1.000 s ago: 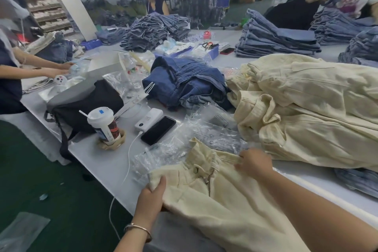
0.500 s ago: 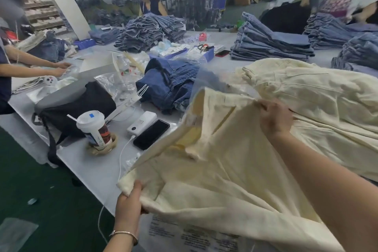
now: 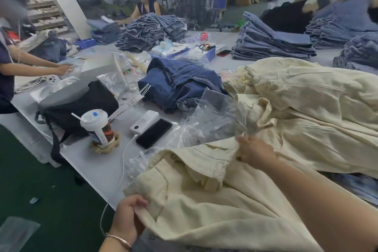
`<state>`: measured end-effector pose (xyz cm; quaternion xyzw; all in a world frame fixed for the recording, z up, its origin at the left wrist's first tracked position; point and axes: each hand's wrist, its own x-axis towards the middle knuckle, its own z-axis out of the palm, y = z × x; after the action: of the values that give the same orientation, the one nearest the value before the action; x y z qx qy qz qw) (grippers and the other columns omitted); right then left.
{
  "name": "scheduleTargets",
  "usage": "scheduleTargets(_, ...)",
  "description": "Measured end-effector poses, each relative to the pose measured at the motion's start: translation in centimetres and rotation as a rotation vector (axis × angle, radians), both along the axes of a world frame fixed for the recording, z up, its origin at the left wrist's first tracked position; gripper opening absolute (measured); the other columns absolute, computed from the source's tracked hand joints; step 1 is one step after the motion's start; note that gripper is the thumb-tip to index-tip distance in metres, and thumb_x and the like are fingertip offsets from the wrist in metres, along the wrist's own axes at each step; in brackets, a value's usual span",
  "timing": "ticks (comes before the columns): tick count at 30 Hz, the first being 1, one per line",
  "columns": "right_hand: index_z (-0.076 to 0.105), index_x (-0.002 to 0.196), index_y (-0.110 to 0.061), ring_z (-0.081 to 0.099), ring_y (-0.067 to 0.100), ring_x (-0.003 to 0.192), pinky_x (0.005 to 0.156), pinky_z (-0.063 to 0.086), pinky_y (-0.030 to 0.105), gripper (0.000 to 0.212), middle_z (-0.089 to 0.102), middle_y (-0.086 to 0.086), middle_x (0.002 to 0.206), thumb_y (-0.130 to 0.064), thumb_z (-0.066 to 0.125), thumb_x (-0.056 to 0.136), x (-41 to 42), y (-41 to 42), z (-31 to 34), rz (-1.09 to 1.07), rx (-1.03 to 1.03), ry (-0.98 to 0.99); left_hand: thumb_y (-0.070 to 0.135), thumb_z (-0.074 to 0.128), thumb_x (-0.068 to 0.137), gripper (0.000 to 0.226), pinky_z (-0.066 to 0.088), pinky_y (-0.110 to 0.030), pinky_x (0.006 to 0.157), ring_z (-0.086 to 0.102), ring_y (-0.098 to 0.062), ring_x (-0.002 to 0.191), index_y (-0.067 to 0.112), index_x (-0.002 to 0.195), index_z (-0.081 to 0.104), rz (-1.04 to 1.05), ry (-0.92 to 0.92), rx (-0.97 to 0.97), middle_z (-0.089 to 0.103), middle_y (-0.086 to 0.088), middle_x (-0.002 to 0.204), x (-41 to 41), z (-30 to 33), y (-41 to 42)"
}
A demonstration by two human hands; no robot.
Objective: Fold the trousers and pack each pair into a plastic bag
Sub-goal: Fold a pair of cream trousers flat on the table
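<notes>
A pair of cream trousers [image 3: 204, 196] lies spread at the near edge of the white table [image 3: 98, 165], its waistband turned toward the left. My left hand [image 3: 127, 216] grips the near-left corner of the cloth at the table edge. My right hand [image 3: 254, 151] pinches the far edge of the same pair, close to a heap of more cream trousers [image 3: 306, 108]. Clear plastic bags [image 3: 206, 127] lie crumpled just beyond the pair.
A black phone [image 3: 153, 133], a white power bank [image 3: 144, 121] with a cable, a lidded drink cup [image 3: 98, 129] and a black bag [image 3: 81, 106] sit to the left. Dark blue jeans [image 3: 180, 82] and folded denim stacks [image 3: 270, 43] fill the back. Other people work around the table.
The cream trousers, lifted high half a second ago, have come back down onto the table with the other side up. Both hands still hold their edges.
</notes>
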<state>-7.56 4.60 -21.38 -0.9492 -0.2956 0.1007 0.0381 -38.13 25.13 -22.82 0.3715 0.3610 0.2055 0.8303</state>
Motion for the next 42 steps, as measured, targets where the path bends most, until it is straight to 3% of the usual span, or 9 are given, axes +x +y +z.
scheduleTargets(3,0.033,0.14,-0.037,0.06,0.027,0.106,0.083,0.046,0.033,0.061,0.06,0.004,0.122,-0.043,0.057,0.084,-2.7,-0.4,-2.4,0.1,-0.061,-0.023,0.004,0.039,0.062,0.04,0.052,-0.034,0.084,0.069,-0.03,0.088,-0.014,0.08,0.069,-0.156,-0.269,-0.021,0.069,-0.024,0.092,-0.3,1.8,-1.2)
scheduleTargets(7,0.038,0.131,-0.036,0.063,0.027,0.099,0.082,0.042,0.034,0.045,0.067,0.002,0.107,-0.031,0.049,0.087,-7.1,0.0,-3.9,0.202,0.041,0.124,-0.004,-0.014,0.058,0.081,0.011,-0.051,0.112,0.023,-0.049,0.134,-0.027,0.133,0.005,-0.309,-0.874,0.016,0.016,-0.043,0.143,-0.5,5.8,-3.2)
scheduleTargets(12,0.066,0.087,-0.023,0.057,0.027,0.092,0.072,0.04,0.03,0.015,0.052,0.003,0.092,-0.025,0.052,0.088,-6.5,-0.3,-0.9,0.077,0.301,-0.047,0.005,0.031,0.068,0.047,0.057,-0.044,0.07,0.07,-0.038,0.083,-0.008,0.085,0.073,-0.165,-0.205,-0.049,0.069,-0.028,0.088,0.0,2.6,-1.4)
scheduleTargets(18,0.071,0.096,-0.005,0.05,0.034,0.12,0.096,0.042,0.036,0.02,0.051,0.016,0.132,-0.011,0.051,0.095,-4.7,-2.0,1.4,-0.049,0.614,-0.036,0.002,0.057,0.091,0.016,0.051,-0.024,0.072,0.066,-0.028,0.091,0.0,0.102,0.069,-0.125,0.422,0.43,0.069,-0.011,0.094,1.9,-2.8,-4.2)
scheduleTargets(25,0.056,0.076,-0.006,0.041,0.008,0.051,0.046,0.033,0.021,0.022,0.048,0.003,0.06,0.003,0.044,0.092,-4.9,-2.1,4.8,-0.113,1.172,0.28,0.019,0.063,0.091,0.05,0.041,-0.033,0.101,0.052,-0.023,0.121,0.015,0.137,0.045,-0.278,0.494,0.686,0.053,-0.01,0.137,4.0,-5.0,-6.2)
scheduleTargets(28,0.05,0.07,-0.011,0.039,0.014,0.055,0.052,0.033,0.028,0.027,0.043,0.0,0.06,-0.005,0.044,0.097,-3.6,-2.1,6.8,-0.141,1.267,0.322,0.031,0.054,0.095,0.07,0.012,-0.041,0.119,0.006,-0.028,0.148,0.012,0.152,0.019,-0.413,0.711,1.048,0.019,-0.008,0.158,5.9,-5.6,-6.3)
scheduleTargets(32,0.048,0.072,-0.009,0.039,0.021,0.066,0.058,0.031,0.035,0.026,0.043,0.008,0.067,-0.016,0.045,0.097,-1.9,-2.4,8.0,-0.296,1.246,0.303,0.044,0.046,0.095,0.073,0.013,-0.04,0.117,0.01,-0.029,0.145,0.008,0.15,0.017,-0.516,0.831,1.225,0.02,-0.013,0.156,8.4,-6.4,-5.4)
scheduleTargets(37,0.05,0.073,-0.013,0.047,0.018,0.062,0.055,0.033,0.032,0.031,0.054,0.0,0.067,-0.036,0.054,0.093,-0.3,-4.2,7.8,-0.383,0.884,0.169,0.047,0.049,0.095,0.076,0.006,-0.037,0.12,0.003,-0.025,0.148,0.007,0.152,0.018,-0.497,0.74,1.101,0.014,-0.011,0.159,11.3,-7.0,-3.9)
scheduleTargets(42,0.066,0.086,-0.008,0.059,0.019,0.066,0.066,0.048,0.037,0.034,0.066,0.007,0.075,-0.04,0.073,0.081,-0.2,-5.8,7.7,-0.342,0.884,0.232,0.04,0.056,0.094,0.028,0.05,-0.034,0.087,0.063,-0.022,0.093,0.017,0.107,0.067,-0.423,0.489,0.551,0.068,-0.01,0.103,12.4,-3.9,-1.8)
